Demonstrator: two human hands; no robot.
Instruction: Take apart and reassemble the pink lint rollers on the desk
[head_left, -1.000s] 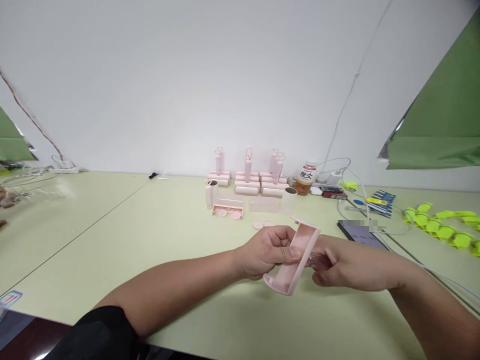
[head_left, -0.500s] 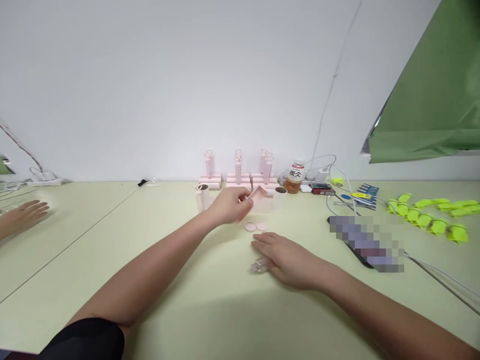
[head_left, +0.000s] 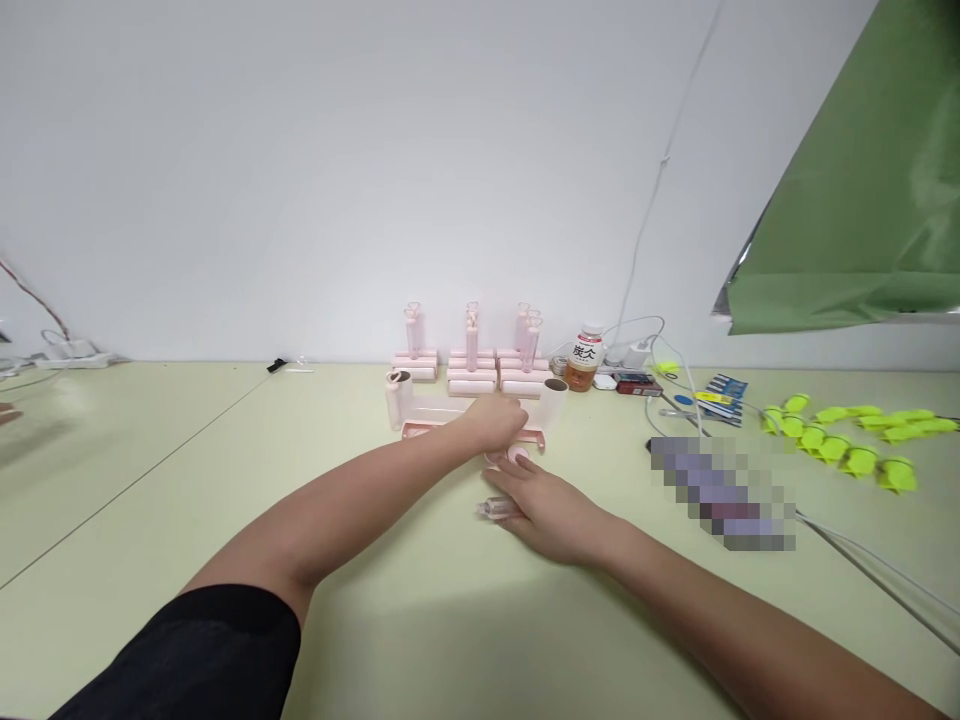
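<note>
My left hand [head_left: 495, 420] reaches forward and is down on the table, closed on a flat pink plastic bracket [head_left: 534, 437] whose end sticks out to the right. The bracket lies next to a pink tray [head_left: 420, 430]. My right hand [head_left: 551, 510] lies low on the table nearer to me, fingers stretched out. Its thumb presses a small clear plastic piece [head_left: 491, 510] against them. Its fingertips almost touch a pink round disc [head_left: 517, 455].
Two white roll cores [head_left: 397, 397] [head_left: 555, 400] stand by stacked pink rollers [head_left: 472, 378] at the wall. A drink bottle [head_left: 585, 365], cables, a phone [head_left: 720, 490] and neon green parts [head_left: 840, 435] lie right. Another person's fingertips [head_left: 4, 412] show far left.
My hands parted: the left carried the pink bracket forward and lowered it to the table by the tray. The right dropped to the table with the clear piece and slid towards the discs.
</note>
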